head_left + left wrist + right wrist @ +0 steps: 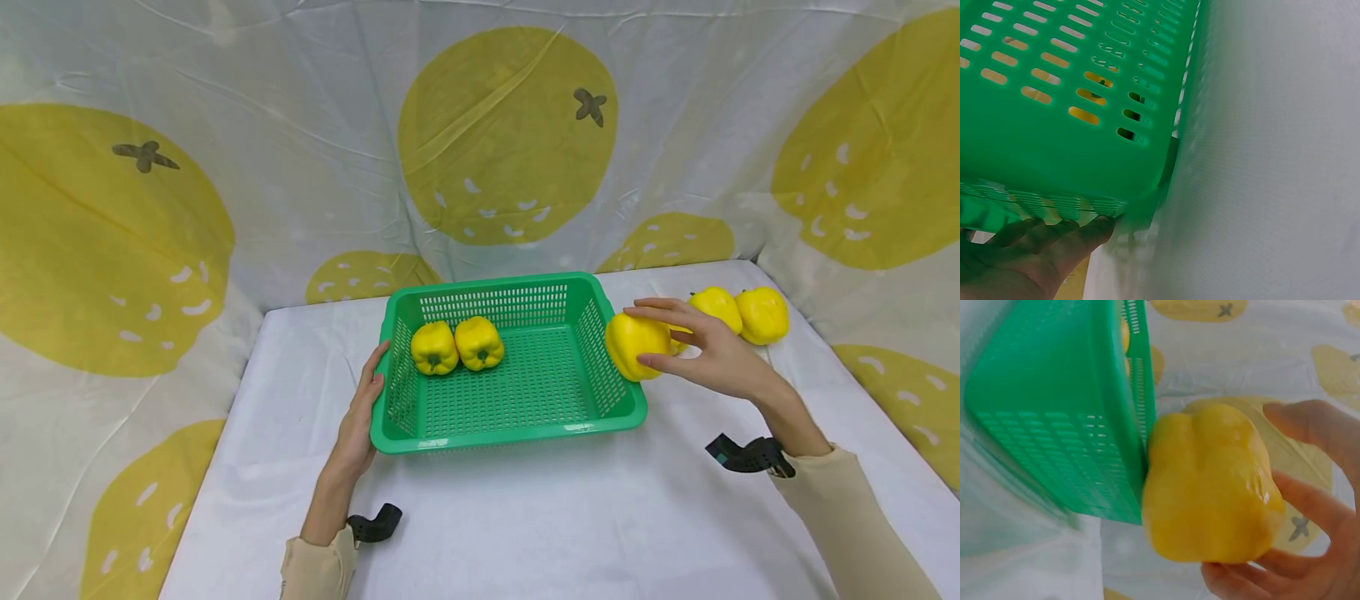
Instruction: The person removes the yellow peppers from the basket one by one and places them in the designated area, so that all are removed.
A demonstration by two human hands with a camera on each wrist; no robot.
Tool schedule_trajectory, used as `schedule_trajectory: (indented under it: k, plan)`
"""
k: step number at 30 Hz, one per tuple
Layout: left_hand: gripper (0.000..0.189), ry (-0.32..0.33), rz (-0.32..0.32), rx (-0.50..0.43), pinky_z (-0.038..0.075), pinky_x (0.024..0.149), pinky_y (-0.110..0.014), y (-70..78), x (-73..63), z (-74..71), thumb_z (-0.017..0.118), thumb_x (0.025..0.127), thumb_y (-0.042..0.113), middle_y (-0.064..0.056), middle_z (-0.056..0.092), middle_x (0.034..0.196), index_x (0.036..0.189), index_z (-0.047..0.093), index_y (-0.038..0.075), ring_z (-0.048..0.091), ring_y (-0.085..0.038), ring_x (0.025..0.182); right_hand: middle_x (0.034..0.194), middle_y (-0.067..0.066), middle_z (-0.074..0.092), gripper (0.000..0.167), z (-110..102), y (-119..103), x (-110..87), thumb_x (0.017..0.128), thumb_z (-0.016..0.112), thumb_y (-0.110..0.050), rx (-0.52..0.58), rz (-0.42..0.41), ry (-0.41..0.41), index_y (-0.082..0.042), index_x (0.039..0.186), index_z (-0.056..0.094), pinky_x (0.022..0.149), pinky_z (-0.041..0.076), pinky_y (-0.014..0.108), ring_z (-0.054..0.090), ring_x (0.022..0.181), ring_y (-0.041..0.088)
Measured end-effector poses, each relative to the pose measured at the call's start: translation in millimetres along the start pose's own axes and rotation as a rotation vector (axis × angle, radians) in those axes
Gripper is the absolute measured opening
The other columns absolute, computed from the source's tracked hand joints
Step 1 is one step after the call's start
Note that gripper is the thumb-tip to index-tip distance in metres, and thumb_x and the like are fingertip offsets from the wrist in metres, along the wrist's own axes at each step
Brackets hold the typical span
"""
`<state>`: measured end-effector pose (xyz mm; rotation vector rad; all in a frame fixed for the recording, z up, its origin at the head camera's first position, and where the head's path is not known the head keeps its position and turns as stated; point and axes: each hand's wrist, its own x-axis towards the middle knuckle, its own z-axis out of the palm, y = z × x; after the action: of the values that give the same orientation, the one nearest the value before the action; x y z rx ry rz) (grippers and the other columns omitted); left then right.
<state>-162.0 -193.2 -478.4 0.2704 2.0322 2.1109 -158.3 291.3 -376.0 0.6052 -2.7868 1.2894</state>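
Note:
My right hand (708, 346) holds a yellow bell pepper (636, 346) at the right rim of a green plastic basket (510, 432). In the right wrist view, the pepper (1213, 487) overlaps the basket's edge, with fingers and thumb around its far side. My left hand (358, 421) rests against the basket's left side, its fingers at the outer wall. Seen from the left wrist, those fingers (1079, 240) lie nearly straight along the wall. Inside the basket, two yellow bell peppers, one (434, 348) and another (480, 342), sit side by side at the left.
Beyond my right hand, more yellow bell peppers (762, 315) lie on the white-covered table (525, 517), one partly hidden by the hand. A fruit-printed curtain (322, 192) hangs behind and at the sides. Black straps (750, 454) circle both wrists.

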Motion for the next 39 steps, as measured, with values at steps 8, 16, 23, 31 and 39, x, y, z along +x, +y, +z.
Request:
schedule_trajectory:
  k: [8,16,23,31,39]
  plan:
    - [0.055,-0.001,0.004,0.001,0.036,0.107,-0.01,0.4,0.0,0.0,0.022,0.114,0.046,0.006,-0.001,0.175,0.166,0.008,0.036,0.018,-0.024,0.152,0.148,0.014,0.055,0.061,20.3,-4.8,3.9,0.082,0.089,-0.015,-0.013,0.022,0.187,-0.018,0.139,0.067,0.099,0.042,0.075,0.049,0.134,0.038]
    - [0.055,-0.008,0.013,-0.004,0.035,0.108,-0.011,0.8,-0.4,0.5,0.022,0.114,0.045,0.006,0.0,0.175,0.166,0.008,0.036,0.018,-0.024,0.152,0.155,0.02,0.049,0.058,21.3,-5.1,2.6,0.087,0.081,-0.01,-0.044,0.033,0.179,-0.017,0.143,0.064,0.099,0.043,0.075,0.047,0.136,0.046]
    - [0.054,-0.002,0.009,-0.007,0.032,0.11,-0.01,0.2,-0.7,-0.2,0.022,0.114,0.045,0.007,0.001,0.175,0.166,0.008,0.037,0.015,-0.023,0.154,0.158,0.021,0.046,0.058,18.9,-5.4,-0.1,0.091,0.078,-0.012,-0.044,0.057,0.161,-0.018,0.146,0.061,0.101,0.043,0.07,0.046,0.138,0.048]
    - [0.054,-0.003,0.008,-0.003,0.033,0.109,-0.01,1.3,-1.1,-0.1,0.022,0.114,0.045,0.007,0.001,0.175,0.166,0.008,0.037,0.017,-0.022,0.153,0.158,0.019,0.048,0.058,17.1,-1.9,-4.9,0.091,0.08,-0.014,0.018,0.083,0.18,-0.017,0.145,0.062,0.103,0.041,0.071,0.039,0.145,0.045]
    - [0.054,-0.006,0.012,0.001,0.034,0.109,-0.01,0.2,-0.9,-0.3,0.022,0.115,0.045,0.005,0.0,0.175,0.166,0.008,0.037,0.016,-0.023,0.153,0.159,0.014,0.049,0.06,8.9,7.3,-14.5,0.092,0.08,-0.019,-0.006,0.143,0.192,-0.021,0.148,0.059,0.105,0.045,0.048,0.03,0.153,0.042]
